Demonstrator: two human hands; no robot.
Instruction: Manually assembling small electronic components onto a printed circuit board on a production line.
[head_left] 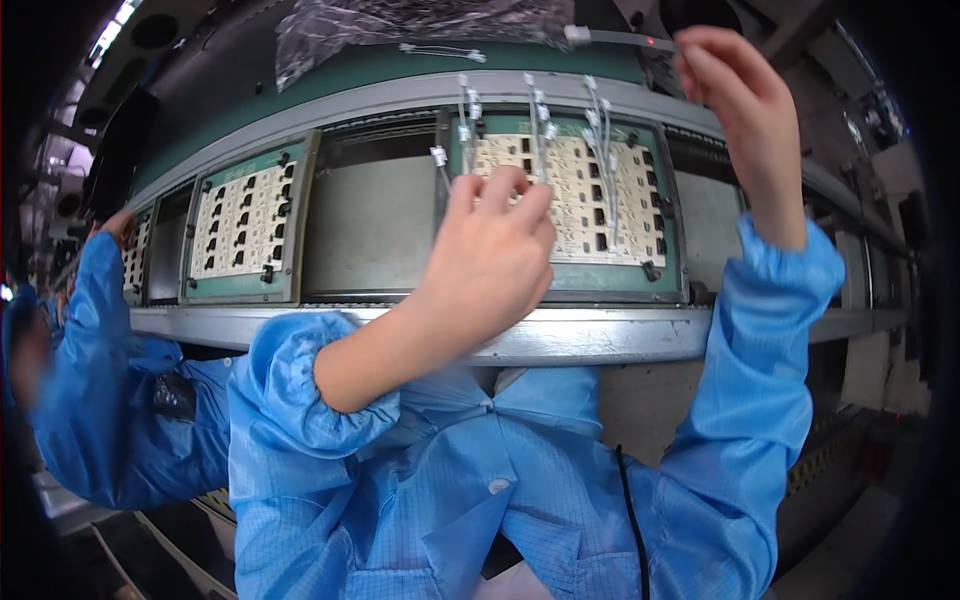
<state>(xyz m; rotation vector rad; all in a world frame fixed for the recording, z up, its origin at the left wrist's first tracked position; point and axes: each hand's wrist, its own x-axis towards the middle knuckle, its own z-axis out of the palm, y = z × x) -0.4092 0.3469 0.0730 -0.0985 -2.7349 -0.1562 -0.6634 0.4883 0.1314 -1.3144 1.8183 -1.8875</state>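
My left hand (490,250) is over the near left part of a cream circuit board panel (628,180). Its fingers curl down with the tips pressed together, and what they grip is hidden beneath them. A thin cable with a white connector (438,156) runs in behind these fingers. Several more white-plugged cables (541,115) lie across the panel and over the far rail. The panel sits in a dark-framed green fixture (600,278). Raised at the far right, my right hand (738,85) pinches one end of a slightly blurred cable (620,38), whose white connector points left.
A second panel in a fixture (240,225) stands to the left on the same line. A metal rail (620,335) runs along the near side. Clear plastic bags (430,25) and loose cables (440,51) lie beyond the far rail. Another person's blue sleeve (100,290) is at the left.
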